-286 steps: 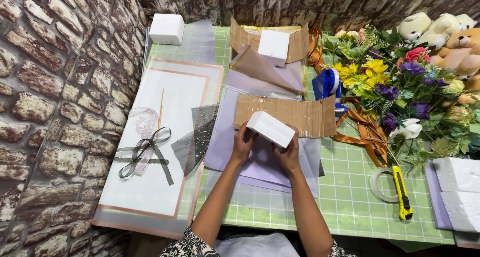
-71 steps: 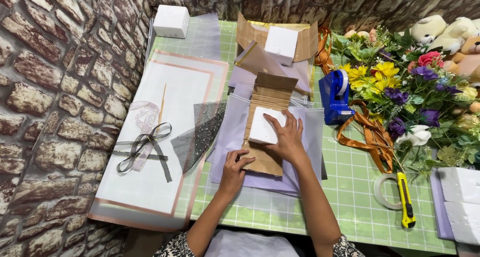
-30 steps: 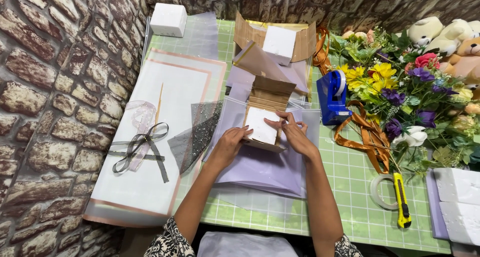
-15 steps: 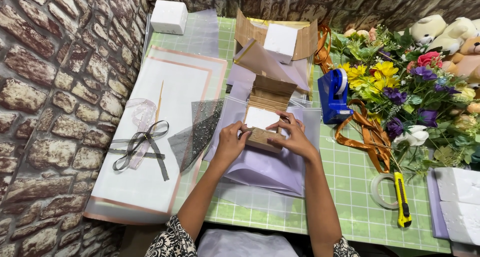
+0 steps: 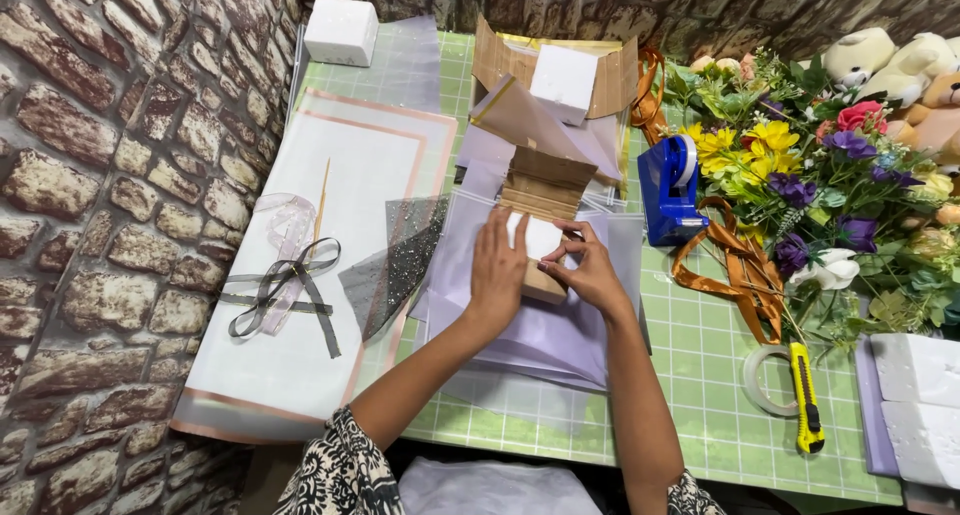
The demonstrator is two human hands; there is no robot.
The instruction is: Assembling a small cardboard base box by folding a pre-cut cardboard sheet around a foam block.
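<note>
Left hand (image 5: 497, 267): your flat palm, fingers together, presses the brown paper (image 5: 543, 190).
Right hand (image 5: 583, 267): your fingertips pinch the white block (image 5: 538, 239).
Behind: blue tape dispenser (image 5: 671, 191).

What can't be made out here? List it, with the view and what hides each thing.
Head view only:
- White block: mostly covered by left hand and right hand.
- Brown cardboard: near end hidden under both hands.
- Plush toys: cut off by the right edge.
- White foam slabs: cut off by the right edge.
</note>
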